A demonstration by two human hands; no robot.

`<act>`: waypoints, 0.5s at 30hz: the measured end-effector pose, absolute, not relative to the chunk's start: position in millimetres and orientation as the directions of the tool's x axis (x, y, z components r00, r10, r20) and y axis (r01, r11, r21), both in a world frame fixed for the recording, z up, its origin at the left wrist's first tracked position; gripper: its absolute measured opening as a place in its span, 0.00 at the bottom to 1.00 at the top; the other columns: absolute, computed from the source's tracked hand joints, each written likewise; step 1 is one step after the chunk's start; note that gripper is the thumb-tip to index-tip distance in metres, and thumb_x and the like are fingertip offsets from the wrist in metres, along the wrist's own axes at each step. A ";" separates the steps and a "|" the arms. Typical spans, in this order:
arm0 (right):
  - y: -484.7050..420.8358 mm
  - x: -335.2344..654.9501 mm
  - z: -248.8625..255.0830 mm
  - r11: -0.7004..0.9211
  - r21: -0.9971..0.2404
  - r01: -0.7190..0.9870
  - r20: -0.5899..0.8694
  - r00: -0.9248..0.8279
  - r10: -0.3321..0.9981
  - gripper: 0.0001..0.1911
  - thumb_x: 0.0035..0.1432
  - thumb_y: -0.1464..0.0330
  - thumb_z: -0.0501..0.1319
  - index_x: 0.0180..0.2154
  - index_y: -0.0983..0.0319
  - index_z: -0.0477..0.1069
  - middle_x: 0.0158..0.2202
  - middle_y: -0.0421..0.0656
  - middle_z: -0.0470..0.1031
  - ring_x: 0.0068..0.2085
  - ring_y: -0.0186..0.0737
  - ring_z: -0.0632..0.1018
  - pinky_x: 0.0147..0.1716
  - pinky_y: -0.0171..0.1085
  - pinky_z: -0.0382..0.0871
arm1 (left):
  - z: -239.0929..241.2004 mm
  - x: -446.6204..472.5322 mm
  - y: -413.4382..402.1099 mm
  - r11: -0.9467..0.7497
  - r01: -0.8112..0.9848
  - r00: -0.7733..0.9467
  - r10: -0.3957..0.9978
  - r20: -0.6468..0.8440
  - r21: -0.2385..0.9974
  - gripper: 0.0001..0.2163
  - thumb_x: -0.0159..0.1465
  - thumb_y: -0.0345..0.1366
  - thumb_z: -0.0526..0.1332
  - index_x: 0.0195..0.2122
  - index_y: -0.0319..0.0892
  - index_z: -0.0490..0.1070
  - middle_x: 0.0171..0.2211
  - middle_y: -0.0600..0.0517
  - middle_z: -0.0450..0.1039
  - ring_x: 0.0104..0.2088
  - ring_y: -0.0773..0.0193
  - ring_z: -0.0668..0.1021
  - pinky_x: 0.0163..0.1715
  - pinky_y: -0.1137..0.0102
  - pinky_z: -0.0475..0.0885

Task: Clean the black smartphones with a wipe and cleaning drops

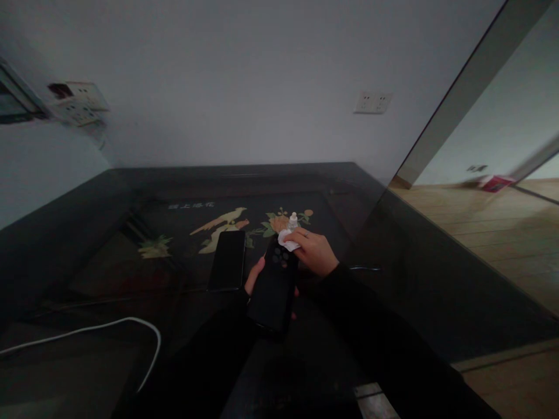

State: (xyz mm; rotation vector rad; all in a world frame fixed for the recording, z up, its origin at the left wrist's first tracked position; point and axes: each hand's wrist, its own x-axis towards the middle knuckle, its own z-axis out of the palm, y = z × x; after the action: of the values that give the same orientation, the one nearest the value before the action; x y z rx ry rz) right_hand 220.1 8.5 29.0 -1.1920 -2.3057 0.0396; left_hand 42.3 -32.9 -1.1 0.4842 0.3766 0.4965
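A dark phone (273, 297) with several round camera lenses on its back is gripped from below by my left hand (255, 276). The thumb lies along its left edge and fingertips show at the right edge. My right hand (318, 252) pinches a crumpled white tissue (288, 240) against the phone's upper back, by the lenses. Just behind the tissue stands a small clear bottle (293, 221) with a pale cap, its lower part hidden. Left of my left hand, a second phone (227, 260) lies flat with its dark screen up.
The glossy dark table (393, 314) bears a bird-and-flower picture (220, 224). A white cable (87, 330) curves across the left side. Wall sockets (373, 103) sit above the back edge. At the bottom lies a pale flat item (374, 400). Beyond the right edge is wooden floor (476, 227).
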 end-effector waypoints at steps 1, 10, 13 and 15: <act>7.9 219.7 29.8 0.603 -0.274 0.749 0.444 -0.458 0.770 0.11 0.57 0.72 0.53 0.40 0.58 0.69 0.41 0.42 0.72 0.40 0.36 0.73 0.37 0.32 0.62 | -1.7 42.4 -32.7 0.775 -0.354 0.818 0.528 -0.230 0.523 0.28 0.48 0.59 0.56 0.42 0.42 0.65 0.32 0.46 0.74 0.31 0.52 0.77 0.34 0.55 0.68; -0.1 212.0 36.9 0.617 -0.358 0.701 0.486 -0.425 0.764 0.14 0.54 0.74 0.54 0.42 0.57 0.70 0.42 0.42 0.72 0.44 0.38 0.72 0.43 0.34 0.63 | -10.1 42.9 -33.1 0.774 -0.334 0.831 0.511 -0.219 0.538 0.31 0.50 0.62 0.51 0.44 0.41 0.63 0.33 0.42 0.75 0.32 0.50 0.77 0.34 0.52 0.66; 1.2 212.5 36.8 0.614 -0.424 0.666 0.522 -0.374 0.767 0.12 0.54 0.74 0.53 0.39 0.58 0.71 0.39 0.42 0.72 0.44 0.38 0.71 0.44 0.36 0.63 | -15.9 42.5 -31.9 0.777 -0.360 0.826 0.523 -0.211 0.517 0.32 0.51 0.62 0.49 0.45 0.39 0.62 0.35 0.39 0.75 0.33 0.49 0.77 0.35 0.52 0.66; 2.2 212.4 37.5 0.619 -0.449 0.644 0.554 -0.343 0.759 0.12 0.54 0.74 0.53 0.39 0.59 0.71 0.38 0.42 0.72 0.44 0.38 0.71 0.45 0.36 0.62 | -19.1 42.9 -30.6 0.783 -0.369 0.829 0.521 -0.204 0.501 0.34 0.51 0.62 0.48 0.45 0.36 0.63 0.36 0.38 0.75 0.34 0.49 0.77 0.36 0.51 0.65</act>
State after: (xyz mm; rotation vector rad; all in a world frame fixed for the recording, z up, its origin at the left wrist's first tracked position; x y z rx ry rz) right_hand 212.4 2.2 37.5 -1.0979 -2.0845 0.1930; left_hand 42.9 -30.6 -19.1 0.4636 0.3440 0.4905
